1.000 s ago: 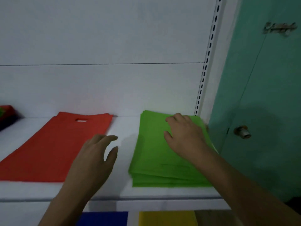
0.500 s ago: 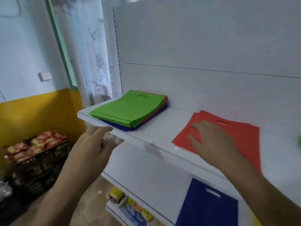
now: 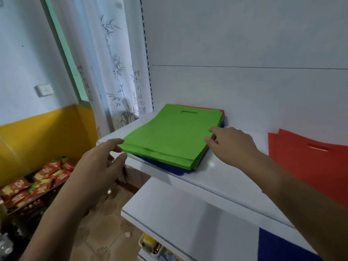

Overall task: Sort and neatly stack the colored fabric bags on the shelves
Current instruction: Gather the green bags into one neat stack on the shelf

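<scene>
Mixed stack of flat green, red and blue fabric bags (image 3: 173,136) at the white shelf's (image 3: 212,176) left end, right hand (image 3: 230,143) fingers loosely spread, touching its right side, left hand (image 3: 101,164) spread open at its front left corner, flat red fabric bags (image 3: 308,162) lying apart toward the right

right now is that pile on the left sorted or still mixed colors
Still mixed. The pile has green bags on top, with red and blue edges showing beneath along its right side and front. Both hands are at its edges.

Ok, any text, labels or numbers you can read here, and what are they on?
No text reads clearly.
Curtain: dark vertical characters low on it, too blurred to read.
Red snack packets: printed fronts, too small and blurred.
Green bags, red bags, shelf: no print visible.
</scene>
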